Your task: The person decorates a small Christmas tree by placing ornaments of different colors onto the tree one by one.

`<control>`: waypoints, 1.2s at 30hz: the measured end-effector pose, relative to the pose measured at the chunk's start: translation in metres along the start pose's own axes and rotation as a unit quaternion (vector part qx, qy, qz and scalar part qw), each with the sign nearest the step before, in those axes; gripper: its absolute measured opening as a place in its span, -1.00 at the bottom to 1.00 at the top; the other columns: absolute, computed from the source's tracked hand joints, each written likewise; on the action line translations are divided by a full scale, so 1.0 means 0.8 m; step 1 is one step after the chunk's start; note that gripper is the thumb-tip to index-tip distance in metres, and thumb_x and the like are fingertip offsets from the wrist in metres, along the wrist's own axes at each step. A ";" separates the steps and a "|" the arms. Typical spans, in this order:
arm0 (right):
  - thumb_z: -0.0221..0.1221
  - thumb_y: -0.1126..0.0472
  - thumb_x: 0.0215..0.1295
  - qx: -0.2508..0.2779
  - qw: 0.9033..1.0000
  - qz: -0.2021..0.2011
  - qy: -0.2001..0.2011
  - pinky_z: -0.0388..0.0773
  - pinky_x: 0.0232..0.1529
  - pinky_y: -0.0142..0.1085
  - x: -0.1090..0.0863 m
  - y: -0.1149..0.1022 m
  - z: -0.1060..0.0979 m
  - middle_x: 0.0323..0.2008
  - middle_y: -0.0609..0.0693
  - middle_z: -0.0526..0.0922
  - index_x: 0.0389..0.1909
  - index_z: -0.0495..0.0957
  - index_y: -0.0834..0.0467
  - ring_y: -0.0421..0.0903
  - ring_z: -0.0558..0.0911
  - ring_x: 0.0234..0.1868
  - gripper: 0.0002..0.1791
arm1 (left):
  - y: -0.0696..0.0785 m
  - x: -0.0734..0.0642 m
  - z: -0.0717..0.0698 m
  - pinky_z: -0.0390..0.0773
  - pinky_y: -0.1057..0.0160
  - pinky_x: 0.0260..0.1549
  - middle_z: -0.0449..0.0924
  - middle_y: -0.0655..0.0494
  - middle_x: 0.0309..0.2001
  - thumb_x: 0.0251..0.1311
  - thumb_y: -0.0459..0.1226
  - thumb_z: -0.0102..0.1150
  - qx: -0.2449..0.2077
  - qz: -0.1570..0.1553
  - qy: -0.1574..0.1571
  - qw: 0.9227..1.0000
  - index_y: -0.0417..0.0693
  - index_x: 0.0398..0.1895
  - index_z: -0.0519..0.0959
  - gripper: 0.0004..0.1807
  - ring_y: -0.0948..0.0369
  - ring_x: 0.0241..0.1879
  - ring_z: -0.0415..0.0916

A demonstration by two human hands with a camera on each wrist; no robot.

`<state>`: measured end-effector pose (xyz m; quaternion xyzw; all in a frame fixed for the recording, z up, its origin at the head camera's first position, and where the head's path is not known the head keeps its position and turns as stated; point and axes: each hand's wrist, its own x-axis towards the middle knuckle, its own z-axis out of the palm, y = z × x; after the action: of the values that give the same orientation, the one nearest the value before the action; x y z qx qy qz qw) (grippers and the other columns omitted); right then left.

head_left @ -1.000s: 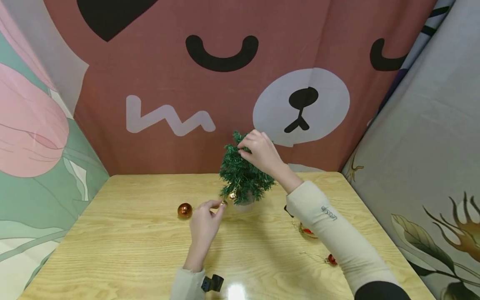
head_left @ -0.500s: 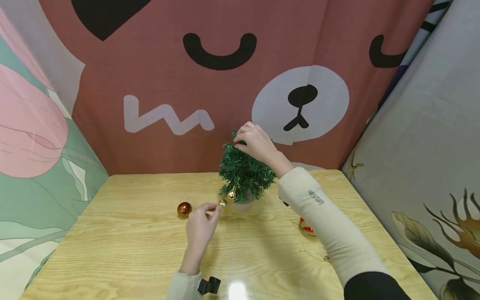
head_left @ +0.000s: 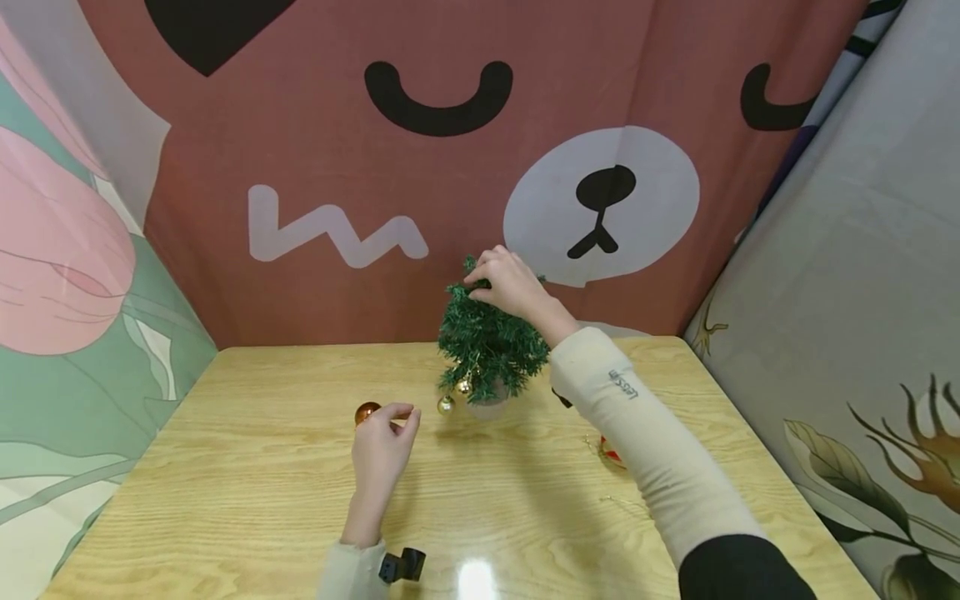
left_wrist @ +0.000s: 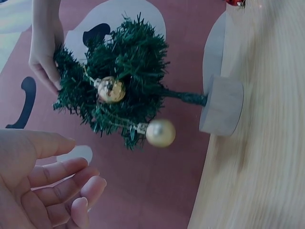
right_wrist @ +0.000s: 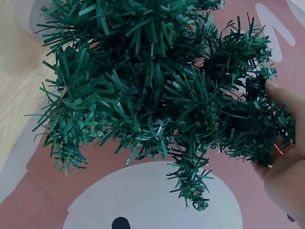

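A small green artificial Christmas tree (head_left: 487, 342) stands on the table in a pale round base (left_wrist: 223, 106). My right hand (head_left: 513, 283) holds its top, thumb and fingers around the upper branches in the right wrist view. Two gold baubles hang on the tree's lower left side: a shiny one (left_wrist: 111, 89) and a matte one (left_wrist: 161, 133) on a beaded loop. Left of them is my left hand (head_left: 381, 446), apart from the tree, with loosely bent fingers and nothing between them. It partly covers a copper-coloured bauble (head_left: 366, 412) on the table.
On the right of the wooden table (head_left: 247, 500), a red and gold ornament (head_left: 612, 454) lies partly behind my right sleeve (head_left: 637, 417). A thin gold cord (head_left: 622, 503) shows nearer to me. A printed cloth (head_left: 322, 308) hangs behind the table.
My left hand has let go of the matte gold bauble and drawn back to the left. The bauble now hangs freely. My right hand has shifted slightly up and left at the treetop.
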<state>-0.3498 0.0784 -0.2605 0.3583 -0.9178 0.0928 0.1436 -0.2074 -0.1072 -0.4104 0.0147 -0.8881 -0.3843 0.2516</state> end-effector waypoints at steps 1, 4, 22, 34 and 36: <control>0.22 0.17 0.11 0.001 1.000 0.005 -0.004 0.28 -0.26 -0.23 0.000 0.000 0.000 -0.19 0.03 0.51 -0.14 0.62 0.10 -0.03 0.37 -0.22 -0.74 | -0.002 0.001 -0.001 0.35 0.32 -0.76 0.59 0.03 -0.53 0.06 -0.29 0.19 -0.001 -0.002 0.001 1.000 -0.20 -0.39 0.65 -0.85 0.24 -0.65 0.45; 0.22 0.19 0.11 0.000 1.000 0.010 -0.007 0.27 -0.27 -0.23 0.001 -0.002 0.001 -0.20 0.04 0.52 -0.15 0.62 0.11 -0.03 0.36 -0.24 -0.74 | -0.006 0.005 -0.005 0.37 0.30 -0.74 0.59 0.02 -0.53 0.05 -0.29 0.20 -0.004 -0.008 0.004 1.000 -0.20 -0.38 0.65 -0.85 0.22 -0.63 0.47; 0.21 0.21 0.12 -0.002 1.000 0.017 0.020 0.28 -0.24 -0.24 -0.005 0.003 0.007 -0.23 0.02 0.54 -0.27 0.67 0.10 -0.04 0.37 -0.25 -0.84 | -0.032 0.007 -0.004 0.39 0.27 -0.64 0.56 0.02 -0.52 0.08 -0.30 0.17 -0.020 -0.027 0.001 0.999 -0.25 -0.37 0.63 -0.84 0.16 -0.56 0.45; 0.21 0.21 0.12 0.002 0.999 0.005 0.039 0.28 -0.23 -0.23 -0.008 0.003 0.010 -0.25 0.02 0.54 -0.27 0.67 0.11 -0.04 0.38 -0.25 -0.83 | -0.059 0.014 0.001 0.41 0.28 -0.61 0.58 -0.05 -0.47 0.10 -0.29 0.16 -0.041 -0.068 -0.029 0.996 -0.30 -0.33 0.62 -0.80 0.12 -0.53 0.48; 0.21 0.21 0.12 0.003 0.999 0.005 0.039 0.27 -0.22 -0.22 -0.008 0.002 0.010 -0.26 0.02 0.54 -0.26 0.67 0.11 -0.04 0.37 -0.24 -0.83 | -0.064 0.015 0.002 0.41 0.30 -0.62 0.59 -0.06 -0.48 0.09 -0.32 0.16 -0.043 -0.067 -0.027 0.996 -0.31 -0.35 0.62 -0.82 0.13 -0.54 0.47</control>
<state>-0.3478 0.0814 -0.2705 0.3504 -0.9129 0.1102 0.1782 -0.2273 -0.1450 -0.4413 0.0527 -0.8744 -0.4383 0.2012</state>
